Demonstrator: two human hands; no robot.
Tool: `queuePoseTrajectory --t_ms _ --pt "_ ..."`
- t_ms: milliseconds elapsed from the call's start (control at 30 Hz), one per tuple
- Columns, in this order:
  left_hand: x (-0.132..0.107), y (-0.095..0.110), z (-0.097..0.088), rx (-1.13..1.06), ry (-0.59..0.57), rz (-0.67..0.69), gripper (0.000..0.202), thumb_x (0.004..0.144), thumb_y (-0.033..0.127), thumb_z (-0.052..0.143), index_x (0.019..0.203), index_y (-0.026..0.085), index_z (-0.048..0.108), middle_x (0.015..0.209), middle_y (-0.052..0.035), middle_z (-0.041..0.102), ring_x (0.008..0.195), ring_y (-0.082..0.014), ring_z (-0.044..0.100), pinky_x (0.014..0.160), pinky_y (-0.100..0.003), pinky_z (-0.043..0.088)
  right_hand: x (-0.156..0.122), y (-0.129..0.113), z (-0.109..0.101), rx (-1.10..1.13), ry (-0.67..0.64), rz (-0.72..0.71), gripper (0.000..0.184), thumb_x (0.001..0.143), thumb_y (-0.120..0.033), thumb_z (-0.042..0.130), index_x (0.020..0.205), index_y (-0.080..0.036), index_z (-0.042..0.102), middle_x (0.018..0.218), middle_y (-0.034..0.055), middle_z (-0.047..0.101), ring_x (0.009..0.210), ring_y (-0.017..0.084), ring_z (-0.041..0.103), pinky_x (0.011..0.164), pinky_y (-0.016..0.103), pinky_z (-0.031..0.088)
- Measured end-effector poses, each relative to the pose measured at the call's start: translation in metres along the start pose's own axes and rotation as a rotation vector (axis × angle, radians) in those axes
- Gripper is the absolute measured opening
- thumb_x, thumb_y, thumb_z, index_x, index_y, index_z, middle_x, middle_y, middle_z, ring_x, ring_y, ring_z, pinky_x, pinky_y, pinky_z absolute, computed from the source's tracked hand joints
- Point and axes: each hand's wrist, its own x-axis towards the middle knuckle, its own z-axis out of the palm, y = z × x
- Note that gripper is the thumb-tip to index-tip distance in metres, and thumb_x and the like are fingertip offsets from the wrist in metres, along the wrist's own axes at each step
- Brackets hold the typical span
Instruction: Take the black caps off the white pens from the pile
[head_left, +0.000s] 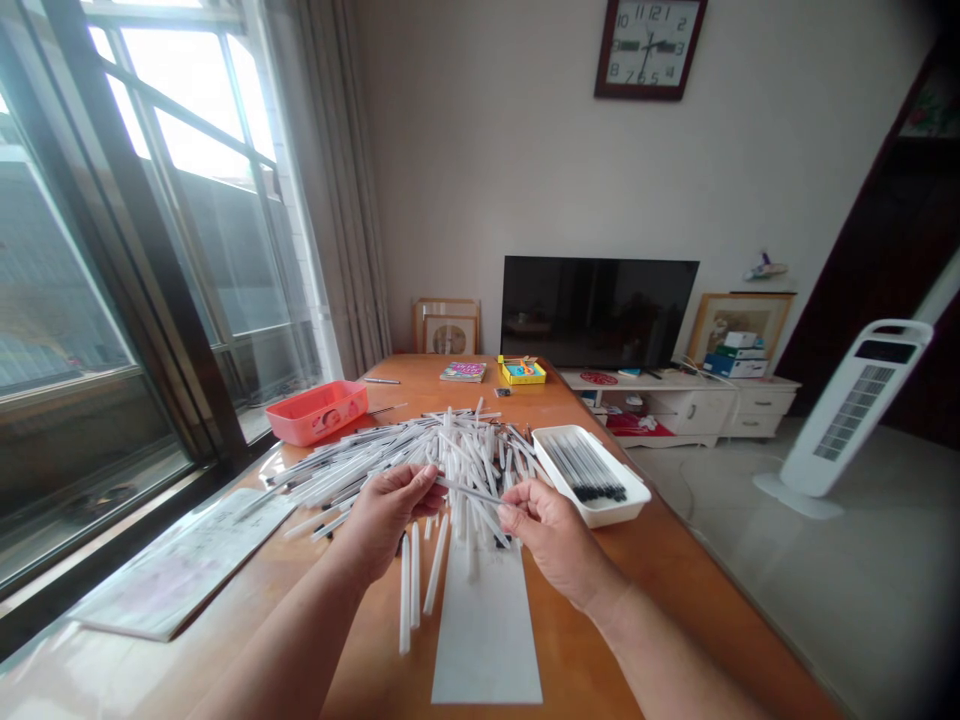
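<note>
My left hand (401, 500) pinches one end of a slim, translucent pen tube (471, 491). Between finger and thumb, my right hand (547, 530) grips its other end, so the tube lies nearly level across the gap. Beneath and beyond both hands spreads a big loose heap of white pen tubes (405, 445), with dark pieces mixed in. To the right of my right hand stands a white tray (634, 490) of pens (581, 460) with black ends, lying side by side. A white sheet (486, 640) lies on the table below my hands, near several stray tubes (435, 565).
A pink basket (311, 415) stands left of the heap on the wooden table (637, 620). A booklet (187, 570) lies at the left edge. Farther back are a magazine (463, 372) and a yellow box (523, 373). A tower fan (855, 410) stands on the floor at right.
</note>
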Motion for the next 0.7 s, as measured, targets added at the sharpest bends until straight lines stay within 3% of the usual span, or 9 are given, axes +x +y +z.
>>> queuePoseTrajectory --t_ms 167,500,600,700 --pt "-0.001 0.000 0.000 -0.044 -0.011 0.019 0.036 0.077 0.046 0.075 0.092 0.013 0.073 0.081 -0.0091 0.073 0.074 -0.0171 0.066 0.076 -0.030 0.052 -0.001 -0.005 -0.001 -0.022 -0.013 0.069 0.038 0.090 -0.052 0.056 0.077 -0.017 0.061 0.065 0.0019 0.064 0.064 0.014 0.055 0.067 0.028 0.044" --pt "-0.005 0.006 0.011 -0.012 0.001 0.059 0.040 0.074 0.046 0.077 0.098 0.014 0.076 0.082 -0.0100 0.074 0.079 -0.0201 0.068 0.081 -0.034 0.054 0.000 0.001 -0.002 0.034 -0.003 0.192 0.058 0.087 -0.069 0.049 0.074 -0.015 0.064 0.050 0.0022 0.060 0.048 0.012 0.050 0.055 0.026 0.041" --pt "-0.005 0.007 0.010 0.003 0.015 0.063 0.038 0.074 0.045 0.078 0.095 0.014 0.076 0.081 -0.0096 0.074 0.076 -0.0191 0.067 0.079 -0.033 0.054 0.000 0.001 -0.001 0.008 0.024 0.147 0.054 0.088 -0.065 0.051 0.076 -0.015 0.064 0.059 0.0038 0.064 0.055 0.014 0.055 0.060 0.028 0.044" --pt "-0.004 0.006 0.007 0.008 0.024 0.054 0.038 0.075 0.046 0.076 0.094 0.014 0.075 0.083 -0.0097 0.074 0.076 -0.0193 0.068 0.078 -0.033 0.053 0.000 0.001 -0.001 0.026 0.027 0.064 0.039 0.085 -0.055 0.063 0.087 -0.016 0.064 0.073 0.0030 0.067 0.069 0.015 0.060 0.069 0.028 0.046"
